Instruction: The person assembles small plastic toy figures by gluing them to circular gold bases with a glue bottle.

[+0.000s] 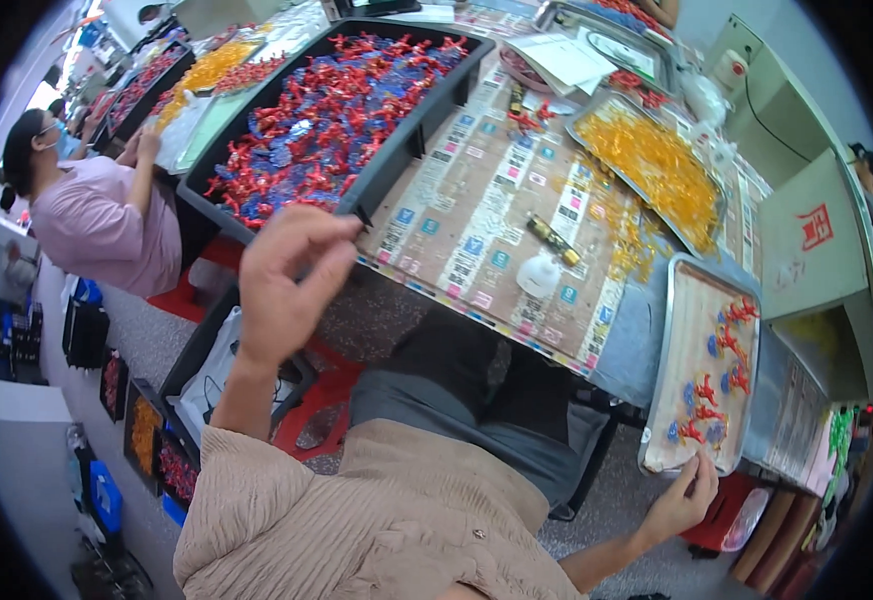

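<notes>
My left hand (292,285) is raised at the near corner of a large black bin (425,130), thumb and forefinger apart with a gap between them. Nothing shows in its grasp. Heaped in the bin are small red and blue plastic figures (327,120). On the right, my right hand (685,500) has its fingertips drawn together at the near end of a metal-rimmed tray (682,380); what they hold, if anything, is hidden. Several red figures on blue bases (705,392) stand in rows on this tray, the closest just beyond those fingertips.
A white round-bodied bottle (539,274) and a dark-and-gold tube (553,238) lie on the sticker-covered table (437,245). Behind is a tray of yellow translucent pieces (647,165). A grey-green metal box (817,230) borders the right. A person in pink (107,220) works at left.
</notes>
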The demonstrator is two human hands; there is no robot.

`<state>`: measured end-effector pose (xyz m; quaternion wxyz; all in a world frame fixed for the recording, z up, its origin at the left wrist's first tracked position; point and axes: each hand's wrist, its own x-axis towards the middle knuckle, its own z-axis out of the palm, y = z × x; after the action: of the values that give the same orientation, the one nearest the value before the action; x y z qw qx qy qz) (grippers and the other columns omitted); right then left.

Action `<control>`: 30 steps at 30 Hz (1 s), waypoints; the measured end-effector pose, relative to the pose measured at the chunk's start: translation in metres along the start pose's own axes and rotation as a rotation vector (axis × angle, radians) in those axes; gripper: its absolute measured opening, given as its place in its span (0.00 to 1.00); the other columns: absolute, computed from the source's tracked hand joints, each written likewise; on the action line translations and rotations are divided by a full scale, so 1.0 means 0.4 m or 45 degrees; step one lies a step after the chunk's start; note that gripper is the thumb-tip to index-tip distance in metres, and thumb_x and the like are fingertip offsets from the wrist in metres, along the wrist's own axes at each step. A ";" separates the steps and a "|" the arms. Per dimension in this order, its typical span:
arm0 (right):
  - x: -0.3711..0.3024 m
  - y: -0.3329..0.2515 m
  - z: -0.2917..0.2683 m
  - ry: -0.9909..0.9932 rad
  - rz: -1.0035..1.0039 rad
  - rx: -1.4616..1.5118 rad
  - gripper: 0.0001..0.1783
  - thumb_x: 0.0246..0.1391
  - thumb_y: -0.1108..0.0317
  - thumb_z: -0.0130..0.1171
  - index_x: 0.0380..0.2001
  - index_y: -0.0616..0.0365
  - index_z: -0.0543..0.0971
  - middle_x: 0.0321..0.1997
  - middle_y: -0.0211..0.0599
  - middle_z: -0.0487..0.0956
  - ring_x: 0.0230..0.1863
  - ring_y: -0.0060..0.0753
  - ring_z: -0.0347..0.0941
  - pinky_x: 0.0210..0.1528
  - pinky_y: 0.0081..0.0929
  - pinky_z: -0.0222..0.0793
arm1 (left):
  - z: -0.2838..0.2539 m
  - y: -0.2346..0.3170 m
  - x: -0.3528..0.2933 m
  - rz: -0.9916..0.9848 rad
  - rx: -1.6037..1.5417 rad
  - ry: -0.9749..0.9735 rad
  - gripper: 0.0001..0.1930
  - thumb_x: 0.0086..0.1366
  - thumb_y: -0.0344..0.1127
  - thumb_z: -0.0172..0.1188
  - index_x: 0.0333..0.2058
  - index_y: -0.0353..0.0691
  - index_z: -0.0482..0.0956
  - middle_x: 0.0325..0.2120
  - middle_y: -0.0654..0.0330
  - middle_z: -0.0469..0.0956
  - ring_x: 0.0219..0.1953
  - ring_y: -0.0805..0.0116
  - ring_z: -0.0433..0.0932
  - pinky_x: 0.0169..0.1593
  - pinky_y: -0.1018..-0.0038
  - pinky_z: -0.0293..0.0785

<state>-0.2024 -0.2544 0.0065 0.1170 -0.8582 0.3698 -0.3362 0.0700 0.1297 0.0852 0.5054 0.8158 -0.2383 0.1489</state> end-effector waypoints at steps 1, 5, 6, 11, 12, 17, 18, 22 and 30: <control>-0.008 -0.025 -0.006 0.031 0.029 0.049 0.09 0.55 0.76 0.57 0.39 0.67 0.80 0.41 0.44 0.78 0.44 0.40 0.74 0.48 0.34 0.69 | -0.026 -0.016 0.021 -0.075 0.053 0.057 0.09 0.59 0.18 0.57 0.39 0.30 0.78 0.36 0.59 0.74 0.37 0.75 0.74 0.39 0.82 0.71; -0.040 -0.110 -0.014 -0.068 0.014 0.194 0.09 0.57 0.75 0.56 0.39 0.70 0.79 0.41 0.43 0.78 0.44 0.36 0.73 0.50 0.31 0.68 | -0.138 -0.167 0.124 0.007 0.500 0.058 0.08 0.60 0.26 0.58 0.39 0.35 0.80 0.34 0.57 0.76 0.34 0.69 0.77 0.36 0.76 0.74; -0.043 -0.127 -0.008 -0.104 -0.023 0.260 0.08 0.55 0.76 0.57 0.37 0.69 0.80 0.40 0.43 0.78 0.43 0.38 0.73 0.48 0.32 0.68 | -0.166 -0.199 0.141 0.021 0.650 -0.037 0.08 0.60 0.29 0.58 0.39 0.35 0.80 0.34 0.56 0.77 0.34 0.67 0.78 0.36 0.74 0.75; -0.071 -0.182 0.011 -0.259 -0.124 0.437 0.06 0.51 0.78 0.59 0.33 0.67 0.80 0.35 0.43 0.78 0.40 0.39 0.74 0.45 0.33 0.69 | -0.135 -0.262 0.223 -0.282 0.800 -0.399 0.13 0.59 0.37 0.62 0.38 0.36 0.80 0.29 0.54 0.79 0.33 0.62 0.78 0.38 0.68 0.75; -0.075 -0.195 0.011 -0.253 -0.122 0.435 0.06 0.51 0.78 0.59 0.33 0.67 0.80 0.35 0.43 0.78 0.40 0.39 0.74 0.45 0.33 0.69 | -0.122 -0.270 0.238 -0.463 0.822 -0.499 0.14 0.58 0.40 0.63 0.38 0.36 0.80 0.28 0.54 0.79 0.32 0.61 0.79 0.39 0.68 0.74; -0.097 -0.232 0.020 -0.398 -0.138 0.583 0.06 0.49 0.78 0.60 0.33 0.66 0.81 0.35 0.41 0.79 0.38 0.37 0.74 0.43 0.30 0.70 | -0.095 -0.321 0.253 -0.357 0.861 -0.480 0.09 0.51 0.27 0.69 0.28 0.36 0.77 0.18 0.65 0.73 0.21 0.77 0.71 0.28 0.76 0.69; -0.101 -0.233 0.021 -0.436 -0.139 0.615 0.06 0.49 0.78 0.60 0.33 0.65 0.81 0.34 0.41 0.79 0.38 0.37 0.74 0.42 0.30 0.70 | -0.103 -0.334 0.254 -0.352 0.861 -0.483 0.09 0.51 0.27 0.69 0.28 0.36 0.77 0.18 0.65 0.73 0.21 0.77 0.71 0.28 0.76 0.69; -0.109 -0.243 0.034 -0.477 -0.151 0.673 0.06 0.49 0.78 0.61 0.32 0.64 0.81 0.34 0.40 0.79 0.36 0.36 0.75 0.40 0.29 0.70 | -0.119 -0.346 0.250 -0.551 0.360 -0.394 0.08 0.50 0.28 0.68 0.29 0.36 0.78 0.21 0.64 0.77 0.24 0.77 0.75 0.31 0.78 0.71; -0.110 -0.271 0.050 -0.553 -0.234 0.784 0.07 0.46 0.79 0.62 0.32 0.63 0.81 0.33 0.41 0.79 0.35 0.37 0.75 0.38 0.28 0.70 | -0.143 -0.195 0.216 -0.272 0.101 -0.057 0.04 0.55 0.25 0.64 0.28 0.36 0.77 0.24 0.65 0.77 0.28 0.81 0.75 0.33 0.83 0.70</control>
<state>-0.1508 -0.1482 0.0189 0.4142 -0.8636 0.1399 -0.2509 0.1847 0.1896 0.0934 0.4803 0.8591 -0.1552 0.0851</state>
